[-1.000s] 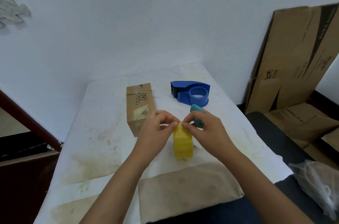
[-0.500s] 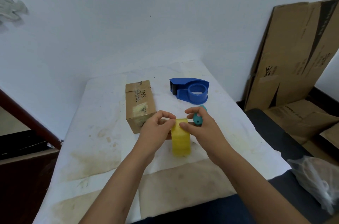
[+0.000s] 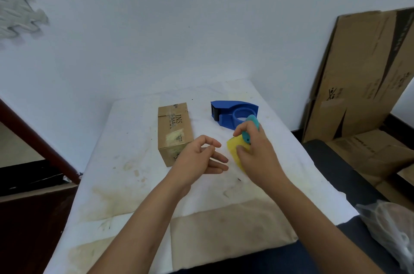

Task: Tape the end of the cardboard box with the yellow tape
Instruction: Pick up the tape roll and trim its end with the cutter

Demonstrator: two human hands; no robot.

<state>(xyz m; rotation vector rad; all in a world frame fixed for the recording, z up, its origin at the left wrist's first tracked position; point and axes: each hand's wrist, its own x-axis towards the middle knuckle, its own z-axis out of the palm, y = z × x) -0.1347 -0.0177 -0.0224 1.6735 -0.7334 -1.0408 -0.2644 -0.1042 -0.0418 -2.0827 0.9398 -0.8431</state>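
A small brown cardboard box [image 3: 173, 130] lies lengthwise on the white table [image 3: 125, 161], its near end facing me. My right hand [image 3: 255, 152] grips the yellow tape roll [image 3: 235, 150] together with a small teal tool [image 3: 248, 132], just right of the box's near end. My left hand [image 3: 199, 159] hovers beside the roll with fingers apart and nothing in them, partly covering the box's near corner. Much of the roll is hidden behind my right hand.
A blue tape dispenser [image 3: 235, 113] sits behind my right hand. Flattened cardboard sheets [image 3: 363, 76] lean on the wall at right, with more on the floor. A plastic bag [image 3: 389, 229] lies at lower right. A dark wooden rail [image 3: 38, 141] runs along the left.
My left hand has let go of the yellow roll and opened. My right hand has carried the roll and teal tool to the right and tilted the roll.
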